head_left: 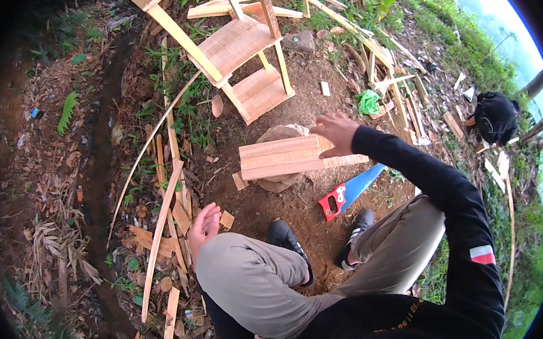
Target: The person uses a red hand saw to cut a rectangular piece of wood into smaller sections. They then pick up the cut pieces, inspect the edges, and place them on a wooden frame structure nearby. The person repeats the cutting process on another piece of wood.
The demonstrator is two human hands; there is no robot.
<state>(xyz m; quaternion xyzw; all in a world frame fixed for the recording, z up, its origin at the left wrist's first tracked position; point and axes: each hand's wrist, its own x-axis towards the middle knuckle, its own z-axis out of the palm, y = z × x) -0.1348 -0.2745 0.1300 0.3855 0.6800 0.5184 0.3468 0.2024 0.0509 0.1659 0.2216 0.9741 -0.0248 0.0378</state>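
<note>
Boards [283, 158]: I see them lying together across the stump [280, 183].
Right hand [339, 133]: fingers spread, released, over the boards' right part; whether they touch, I cannot tell.
Left hand [204, 229]: fingers loosely bent, released, beside the left knee [227, 254].
Saw [346, 193]: blue-bladed, red-handled, right of the stump.
</note>
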